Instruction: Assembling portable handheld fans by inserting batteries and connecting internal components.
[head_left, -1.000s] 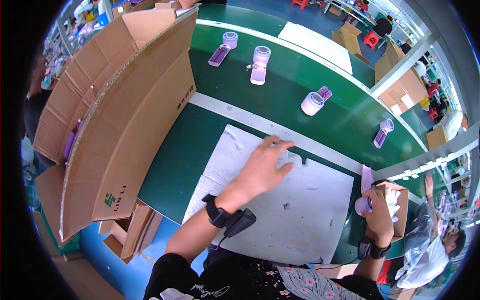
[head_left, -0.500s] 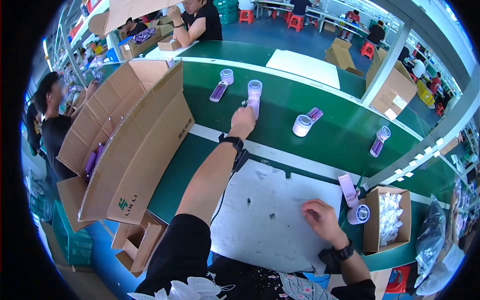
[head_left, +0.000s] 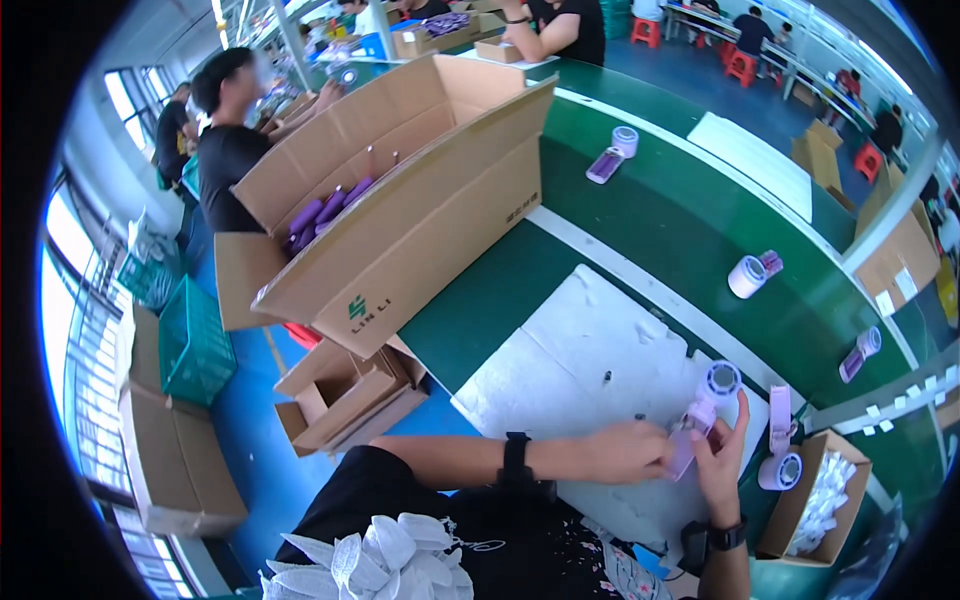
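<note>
A light purple handheld fan [head_left: 720, 381] with a round head is held over the white foam sheet [head_left: 560, 365], its head pointing away from me. My left hand [head_left: 630, 452] pinches the near end of its handle, around a pale purple panel [head_left: 683, 455]. From the right, my right hand [head_left: 722, 468] grips the handle with fingers closed and the index finger stretched up beside the head. Whether the panel is joined to the handle is hidden by my fingers. Just right of my hands lies a second purple fan [head_left: 780, 470] with its handle part [head_left: 780, 415].
Several purple fans, such as one with an opened handle [head_left: 606, 165], lie on the green belt [head_left: 660, 215]. A large carton [head_left: 430, 205] at left holds purple parts [head_left: 330, 212]. A small box [head_left: 768, 540] at right contains white pieces. Co-workers sit beyond the belt.
My left hand has come back from the belt with the fan, and my right hand has closed on it too. The view has swung left.
</note>
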